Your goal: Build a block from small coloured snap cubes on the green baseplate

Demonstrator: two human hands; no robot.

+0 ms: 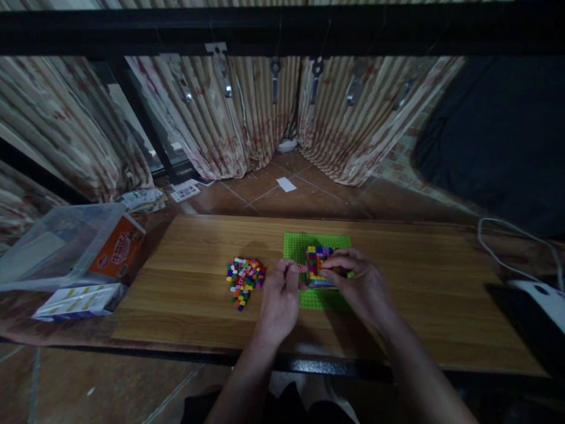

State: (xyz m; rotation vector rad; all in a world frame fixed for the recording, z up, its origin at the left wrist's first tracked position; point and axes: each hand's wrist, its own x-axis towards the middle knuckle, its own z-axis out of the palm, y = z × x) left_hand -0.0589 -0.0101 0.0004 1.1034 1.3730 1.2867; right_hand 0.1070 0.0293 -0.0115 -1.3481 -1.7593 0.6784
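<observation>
Over the green baseplate (295, 242), the right hand (359, 281) touches the brick structure (314, 259), its exact grip unclear. The left hand (281, 294) pinches a small red brick (301, 268).

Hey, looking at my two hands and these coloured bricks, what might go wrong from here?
Your right hand is at the brick structure on the green baseplate, so an uneven push might loosen a brick.
Your left hand seems to pinch a small red brick at its fingertips, where it could slip.
The loose brick pile lies beside that hand, so a sideways knock might scatter it.
</observation>
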